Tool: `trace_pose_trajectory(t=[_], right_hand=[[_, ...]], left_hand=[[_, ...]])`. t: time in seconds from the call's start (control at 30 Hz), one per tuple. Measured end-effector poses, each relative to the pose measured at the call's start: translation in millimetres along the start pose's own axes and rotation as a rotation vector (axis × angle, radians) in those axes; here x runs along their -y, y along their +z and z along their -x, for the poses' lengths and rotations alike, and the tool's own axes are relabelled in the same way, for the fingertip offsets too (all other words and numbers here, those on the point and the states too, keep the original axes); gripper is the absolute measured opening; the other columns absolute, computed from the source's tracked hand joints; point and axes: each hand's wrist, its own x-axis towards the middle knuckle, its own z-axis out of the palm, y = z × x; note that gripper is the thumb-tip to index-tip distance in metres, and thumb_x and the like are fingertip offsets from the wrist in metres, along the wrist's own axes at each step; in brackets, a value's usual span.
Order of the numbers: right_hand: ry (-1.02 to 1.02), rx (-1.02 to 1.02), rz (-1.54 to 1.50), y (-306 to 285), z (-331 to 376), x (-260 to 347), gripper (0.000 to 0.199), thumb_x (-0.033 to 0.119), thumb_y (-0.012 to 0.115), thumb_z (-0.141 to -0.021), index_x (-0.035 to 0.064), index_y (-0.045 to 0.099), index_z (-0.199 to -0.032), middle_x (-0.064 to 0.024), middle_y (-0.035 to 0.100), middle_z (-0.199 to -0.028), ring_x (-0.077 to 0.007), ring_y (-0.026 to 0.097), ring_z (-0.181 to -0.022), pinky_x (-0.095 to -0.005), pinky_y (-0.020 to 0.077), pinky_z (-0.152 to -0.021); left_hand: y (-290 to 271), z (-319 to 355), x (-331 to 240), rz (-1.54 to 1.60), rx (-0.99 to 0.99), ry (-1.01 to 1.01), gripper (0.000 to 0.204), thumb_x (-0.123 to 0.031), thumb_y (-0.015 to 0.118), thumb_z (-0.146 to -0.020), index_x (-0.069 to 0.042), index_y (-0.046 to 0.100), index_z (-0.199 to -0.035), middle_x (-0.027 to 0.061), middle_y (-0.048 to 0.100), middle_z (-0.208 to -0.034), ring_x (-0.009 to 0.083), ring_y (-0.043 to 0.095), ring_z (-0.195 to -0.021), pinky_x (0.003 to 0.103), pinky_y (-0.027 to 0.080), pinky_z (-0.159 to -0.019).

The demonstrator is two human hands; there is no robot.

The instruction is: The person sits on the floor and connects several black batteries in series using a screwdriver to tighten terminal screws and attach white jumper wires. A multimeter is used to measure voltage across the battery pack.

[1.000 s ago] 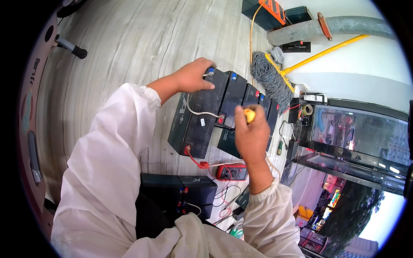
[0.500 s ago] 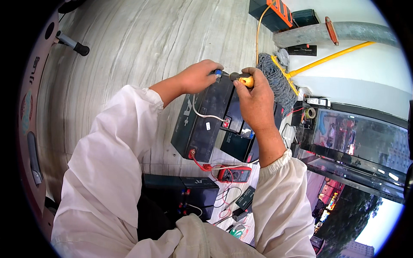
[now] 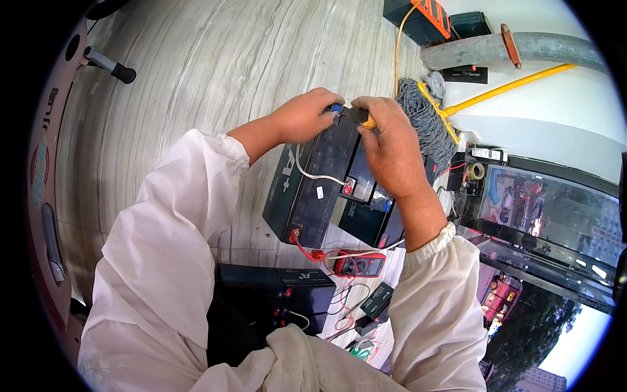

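Observation:
A big black battery (image 3: 310, 202) stands on the floor with a blue terminal (image 3: 336, 109) at its far end and a red terminal (image 3: 294, 234) at its near end. My left hand (image 3: 302, 119) is closed at the blue terminal, where a white wire (image 3: 313, 175) runs up beneath it; the wire's end is hidden by the fingers. Just to the right, my right hand (image 3: 395, 147) grips a screwdriver (image 3: 360, 117) by its black and yellow handle. The tip points at the terminal, but I cannot see it clearly. The wire's other end meets a red terminal (image 3: 349, 187) on a neighbouring battery (image 3: 362, 222).
A red multimeter (image 3: 359, 264) lies near the batteries among loose cables. Closer to me stand more black batteries (image 3: 307, 294). A grey mop (image 3: 424, 121) with a yellow handle leans at the right, beside a glass door (image 3: 542, 202). A pink scooter-like body (image 3: 49, 163) is at the left.
My right hand has turned and shifted its fingers over the screwdriver handle, covering more of the yellow part. My left hand stays at the blue terminal. The view has shifted slightly.

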Motion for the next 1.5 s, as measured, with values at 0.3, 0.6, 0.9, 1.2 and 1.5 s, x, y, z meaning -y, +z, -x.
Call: trace_pose_trajectory(t=[0.3,0.6,0.9,1.2,1.5], right_hand=[[0.115,0.047,-0.171,1.6,0.0,1.9,0.036,-0.008,0.065,-0.082,0.0045,0.064,-0.116,-0.0177,0.065,-0.11,-0.0371,0.064,-0.104,-0.04,0.0513,-0.091],[0.155,0.044,-0.133,0.5,1.3,-2.0,0.036,-0.004,0.068,-0.084,0.0038,0.061,-0.119,-0.022,0.066,-0.111,-0.0426,0.065,-0.103,-0.0429,0.0527,-0.088],[0.365,0.117,0.185,-2.4,-11.7,-4.7,0.04,0.038,0.07,-0.094,0.0001,0.06,-0.104,-0.0254,0.071,-0.086,-0.0461,0.07,-0.083,-0.049,0.0553,-0.073],[0.234,0.074,0.33,12.3,-10.8,-14.2,0.045,0.043,0.055,-0.101,-0.0009,0.061,-0.094,-0.03,0.069,-0.085,-0.0437,0.071,-0.083,-0.0515,0.0564,-0.071],[0.601,-0.055,-0.423,-43.3,42.7,28.0,0.038,0.025,0.061,-0.101,-0.0059,0.058,-0.124,-0.0222,0.064,-0.114,-0.0288,0.065,-0.096,-0.0361,0.0498,-0.091]], left_hand=[[-6.3,0.0,-6.8,0.006,0.088,-0.072,0.04,-0.013,0.057,-0.097,-0.003,0.056,-0.135,0.0173,0.057,-0.131,0.0335,0.053,-0.127,0.042,0.042,-0.11],[-5.3,0.6,-5.7,-0.019,0.089,-0.073,0.04,-0.014,0.056,-0.098,-0.003,0.055,-0.136,0.0173,0.056,-0.132,0.0332,0.054,-0.125,0.041,0.043,-0.109],[-5.2,-2.0,-9.7,-0.024,0.098,-0.073,0.042,-0.014,0.056,-0.097,-0.003,0.055,-0.137,0.017,0.057,-0.133,0.0332,0.054,-0.125,0.042,0.043,-0.108],[-3.2,2.8,-45.9,-0.032,-0.21,0.26,0.055,-0.018,0.078,-0.08,-0.006,0.057,-0.13,0.0153,0.06,-0.127,0.0365,0.057,-0.118,0.044,0.048,-0.099],[-15.9,-11.3,-61.4,-0.217,-0.224,0.346,0.042,-0.022,0.077,-0.083,-0.015,0.063,-0.122,0.0097,0.066,-0.109,0.0336,0.063,-0.102,0.043,0.052,-0.088]])
